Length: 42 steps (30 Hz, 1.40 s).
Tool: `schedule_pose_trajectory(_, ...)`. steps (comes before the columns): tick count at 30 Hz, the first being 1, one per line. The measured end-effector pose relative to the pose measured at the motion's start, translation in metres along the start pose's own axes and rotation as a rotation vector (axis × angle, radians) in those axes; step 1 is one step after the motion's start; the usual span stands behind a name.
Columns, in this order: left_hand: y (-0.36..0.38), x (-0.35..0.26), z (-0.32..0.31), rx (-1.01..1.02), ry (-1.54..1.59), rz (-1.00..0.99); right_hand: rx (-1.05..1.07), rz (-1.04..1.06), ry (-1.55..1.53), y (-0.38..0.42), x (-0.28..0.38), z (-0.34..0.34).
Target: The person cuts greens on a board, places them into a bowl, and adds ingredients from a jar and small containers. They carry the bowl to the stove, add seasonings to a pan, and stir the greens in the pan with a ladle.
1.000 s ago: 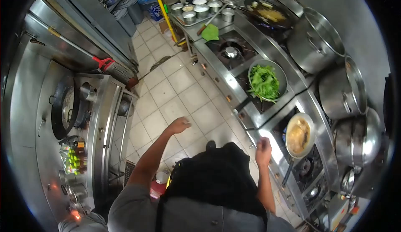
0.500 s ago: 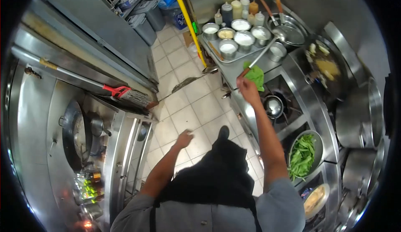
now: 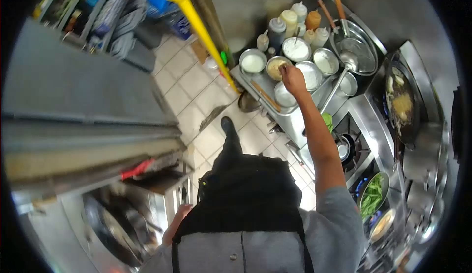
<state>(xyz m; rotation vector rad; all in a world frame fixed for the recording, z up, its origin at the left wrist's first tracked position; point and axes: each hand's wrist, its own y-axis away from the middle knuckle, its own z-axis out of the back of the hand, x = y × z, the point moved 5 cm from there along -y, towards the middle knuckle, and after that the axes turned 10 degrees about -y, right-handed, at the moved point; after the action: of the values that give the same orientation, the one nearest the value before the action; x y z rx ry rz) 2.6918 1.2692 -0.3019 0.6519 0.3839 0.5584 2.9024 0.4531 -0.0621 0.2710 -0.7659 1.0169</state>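
Observation:
My right hand (image 3: 293, 80) reaches over a round metal container (image 3: 272, 75) of pale yellowish, chopped-looking contents (image 3: 279, 64). Its fingers point down at the contents and look pinched together; anything between them is hidden. Beside it stand several metal containers of white contents (image 3: 310, 75). A long-handled ladle (image 3: 349, 60) lies to the right, its bowl near a strainer (image 3: 358, 51), with no hand on it. My left hand (image 3: 184, 211) hangs low at my left side, partly cut off by my forearm and apron, and its fingers do not show clearly.
Squeeze bottles (image 3: 290, 20) stand behind the containers. On the right-hand stove are a wok (image 3: 402, 96) with food in oil, a pan of green leaves (image 3: 373, 194) and lit blue flames. A yellow pole (image 3: 196, 22) leans at the front. Another wok (image 3: 110, 229) sits at lower left.
My right hand has let go of the ladle and moved forward to the yellowish container. The ladle now lies down. My left hand has drawn back, and the view has shifted forward.

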Motion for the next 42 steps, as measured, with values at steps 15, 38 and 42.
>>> schedule_pose_trajectory(15,-0.289,0.244,0.388,-0.082,1.251,0.479,-0.37,-0.408,-0.147,-0.014,0.044,-0.046)
schedule_pose_trajectory(38,-0.306,0.273,0.456,0.084,1.031,0.252,-0.694,-0.647,-1.187,0.019,0.005,-0.138)
schedule_pose_trajectory(42,-0.318,0.227,0.501,0.092,0.926,0.23,-0.807,-0.68,-1.389,0.036,-0.001,-0.133)
